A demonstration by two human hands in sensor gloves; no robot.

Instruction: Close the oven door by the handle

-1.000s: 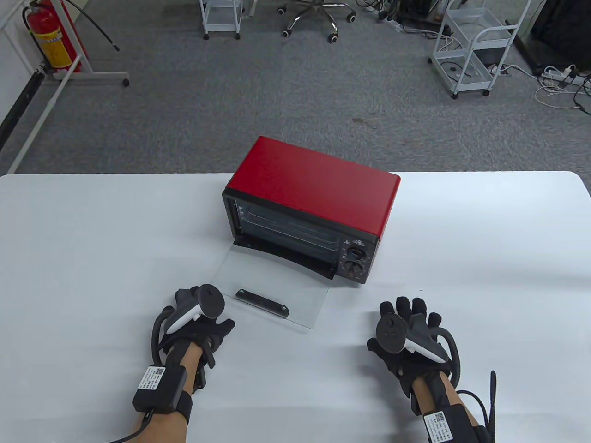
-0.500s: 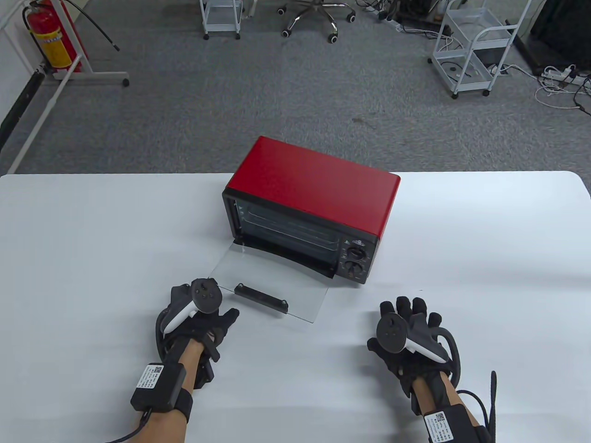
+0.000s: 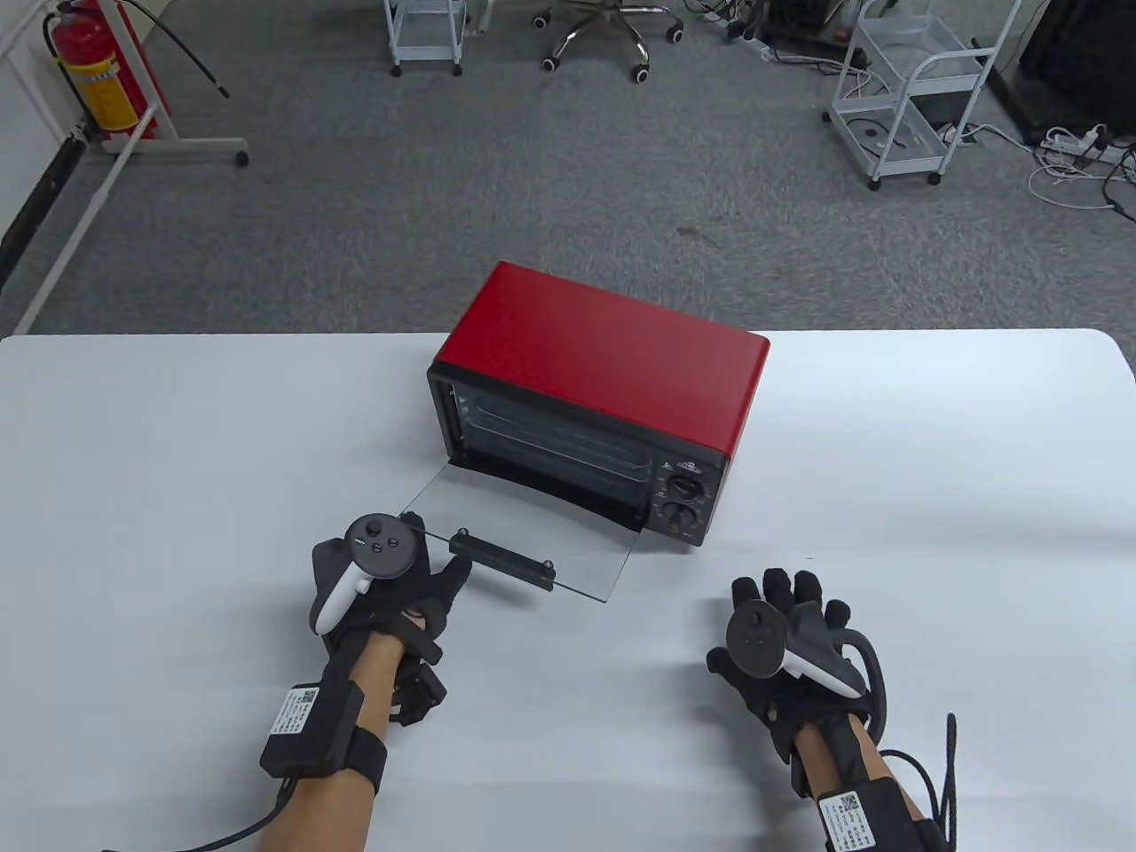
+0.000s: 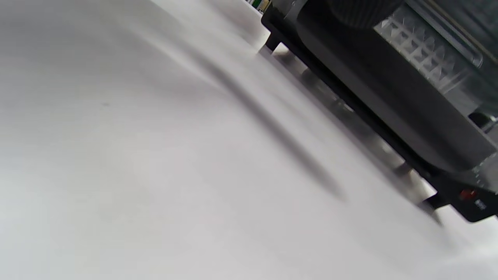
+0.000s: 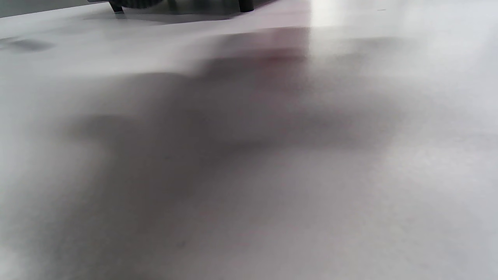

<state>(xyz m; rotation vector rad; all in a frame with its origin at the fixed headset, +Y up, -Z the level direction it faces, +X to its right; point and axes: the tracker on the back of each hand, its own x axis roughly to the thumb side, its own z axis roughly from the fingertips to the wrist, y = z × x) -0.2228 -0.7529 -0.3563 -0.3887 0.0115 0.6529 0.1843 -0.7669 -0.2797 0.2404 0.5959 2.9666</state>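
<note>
A red toaster oven (image 3: 612, 355) stands mid-table, its front toward me. Its glass door (image 3: 532, 524) hangs open and is tilted up off the table. The black handle (image 3: 501, 559) sits near the door's front edge. My left hand (image 3: 399, 581) is at the door's front left corner and holds it up, thumb by the handle's left end; the tracker hides the fingers. The left wrist view shows the oven's black lower front (image 4: 389, 101) close by. My right hand (image 3: 790, 630) rests flat on the table, fingers spread, right of the door and apart from it.
The white table (image 3: 932, 461) reaches to the far edge behind the oven. Two control knobs (image 3: 682, 499) sit on the oven's right front. Beyond the table are grey floor, a fire extinguisher (image 3: 93, 71), white carts (image 3: 914, 89) and an office chair (image 3: 603, 35).
My left hand has moved up and toward the oven, and the glass door has swung up off the table with it. The right hand has not moved.
</note>
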